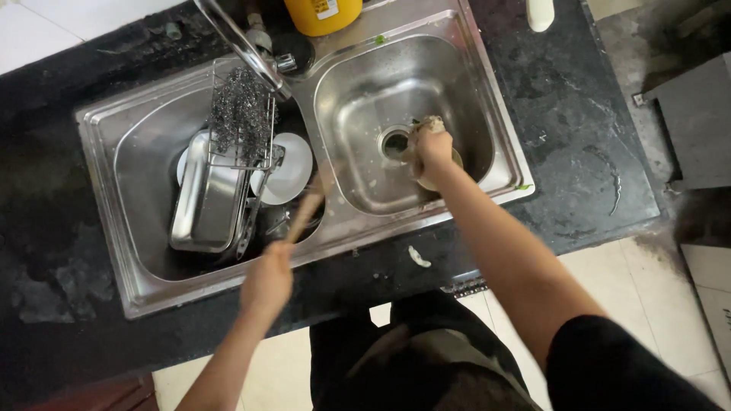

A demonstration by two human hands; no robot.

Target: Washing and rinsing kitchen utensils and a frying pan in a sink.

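Two hands, right hand [431, 147] gripping bowl [438, 173]

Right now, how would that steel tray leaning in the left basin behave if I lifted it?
The steel tray is probably rigid, being formed metal. Its shiny surface looks possibly wet, so likely slippery. It leans against the wire rack near a white plate, so it may slide and clatter once shifted.

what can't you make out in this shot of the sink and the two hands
Head view only:
- Left hand: motion-blurred; the wooden stick it holds is smeared, its tip unclear.
- Right hand: covers the small round thing it grips in the right basin, so its kind is unclear.
- Yellow container: cut off by the top edge.
- Dishes in the left basin: partly hidden under the wire rack and metal tray.
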